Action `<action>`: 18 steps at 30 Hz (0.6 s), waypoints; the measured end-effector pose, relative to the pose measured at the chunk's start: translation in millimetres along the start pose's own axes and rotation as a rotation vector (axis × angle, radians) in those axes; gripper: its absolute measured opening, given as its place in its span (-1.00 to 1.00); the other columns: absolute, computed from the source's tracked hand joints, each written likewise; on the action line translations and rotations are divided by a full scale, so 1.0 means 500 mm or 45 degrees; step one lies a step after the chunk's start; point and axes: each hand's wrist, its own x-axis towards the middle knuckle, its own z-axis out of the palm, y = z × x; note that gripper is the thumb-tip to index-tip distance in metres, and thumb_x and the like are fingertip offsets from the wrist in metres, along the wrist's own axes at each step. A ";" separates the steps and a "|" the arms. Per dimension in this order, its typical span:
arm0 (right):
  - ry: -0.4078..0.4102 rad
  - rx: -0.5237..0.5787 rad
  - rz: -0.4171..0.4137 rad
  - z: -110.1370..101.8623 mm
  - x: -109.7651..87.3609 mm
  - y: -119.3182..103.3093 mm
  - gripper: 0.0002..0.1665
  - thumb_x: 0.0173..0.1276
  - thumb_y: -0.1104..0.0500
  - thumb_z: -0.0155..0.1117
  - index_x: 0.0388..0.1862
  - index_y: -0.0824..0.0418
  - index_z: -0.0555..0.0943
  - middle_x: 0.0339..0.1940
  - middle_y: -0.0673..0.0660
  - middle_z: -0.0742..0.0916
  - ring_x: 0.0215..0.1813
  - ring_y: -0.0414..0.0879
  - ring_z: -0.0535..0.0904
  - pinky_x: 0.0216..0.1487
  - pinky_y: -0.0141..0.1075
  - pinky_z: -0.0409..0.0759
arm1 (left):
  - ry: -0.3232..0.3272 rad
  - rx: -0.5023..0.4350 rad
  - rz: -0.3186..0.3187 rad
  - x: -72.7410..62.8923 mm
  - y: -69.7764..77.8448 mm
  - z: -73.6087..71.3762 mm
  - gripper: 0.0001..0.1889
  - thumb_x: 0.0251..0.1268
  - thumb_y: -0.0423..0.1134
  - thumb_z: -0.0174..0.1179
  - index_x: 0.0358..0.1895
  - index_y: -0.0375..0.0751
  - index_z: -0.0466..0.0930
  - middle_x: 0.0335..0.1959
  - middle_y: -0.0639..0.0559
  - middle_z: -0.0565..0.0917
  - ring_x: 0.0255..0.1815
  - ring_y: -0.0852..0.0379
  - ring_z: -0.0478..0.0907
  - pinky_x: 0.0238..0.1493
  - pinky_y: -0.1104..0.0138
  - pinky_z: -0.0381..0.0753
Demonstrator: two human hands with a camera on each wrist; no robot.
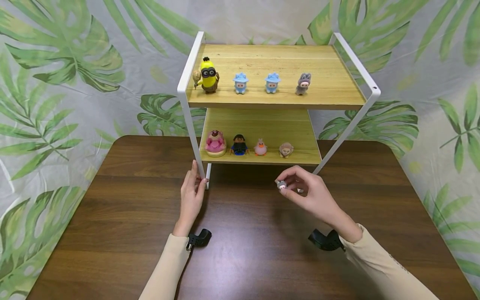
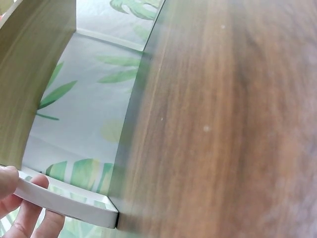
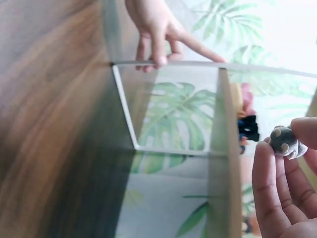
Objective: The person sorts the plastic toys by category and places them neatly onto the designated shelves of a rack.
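Between the thumb and fingertips of my right hand (image 1: pixel 313 193) is a small grey eared figurine (image 1: pixel 282 186), held just in front of the shelf's lower right. In the right wrist view its grey head (image 3: pixel 284 141) shows, and the fingers cover part of it. My left hand (image 1: pixel 192 198) grips the front left leg (image 1: pixel 190 125) of a two-tier shelf. The left wrist view has the thumb on one side of this white leg (image 2: pixel 69 204) and fingers on the other. A similar grey figurine (image 1: pixel 303 84) stands at the right on the upper board (image 1: pixel 270 58).
Also on the upper board are a yellow goggled figure (image 1: pixel 208 77) and two blue-hatted figurines (image 1: pixel 241 83). The lower board (image 1: pixel 258 121) bears a pink bear (image 1: pixel 215 143), a dark-haired figure (image 1: pixel 239 145), a pink duck-like figurine (image 1: pixel 260 147) and a beige one (image 1: pixel 286 150). Everything stands on a brown table (image 1: pixel 247 250).
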 end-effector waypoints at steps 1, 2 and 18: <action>0.010 -0.002 -0.013 -0.004 0.002 -0.004 -0.67 0.17 0.54 0.29 -0.11 0.27 0.56 -0.19 0.12 0.66 -0.25 -0.12 0.60 -0.21 -0.38 0.62 | 0.001 0.008 0.004 0.000 0.000 0.000 0.00 0.23 -0.59 0.16 0.49 0.48 -0.09 -0.30 -0.23 0.45 -0.35 -0.01 0.51 -0.37 0.13 0.67; 0.020 -0.002 -0.025 -0.008 0.003 -0.008 -0.66 0.16 0.55 0.28 -0.11 0.28 0.56 -0.18 0.13 0.66 -0.25 -0.13 0.60 -0.21 -0.38 0.62 | 0.000 0.012 0.003 0.000 0.000 0.000 0.02 0.23 -0.59 0.17 0.49 0.50 -0.10 -0.30 -0.23 0.45 -0.35 -0.01 0.51 -0.38 0.14 0.67; 0.122 0.031 -0.167 -0.062 0.034 -0.060 -0.56 0.02 0.71 0.23 -0.12 0.44 0.54 -0.18 0.18 0.64 -0.22 -0.15 0.60 -0.17 -0.41 0.60 | 0.014 0.042 0.035 0.002 -0.001 0.001 0.08 0.16 -0.66 0.17 0.48 0.52 -0.10 -0.36 -0.21 0.43 -0.39 0.00 0.49 -0.42 0.13 0.67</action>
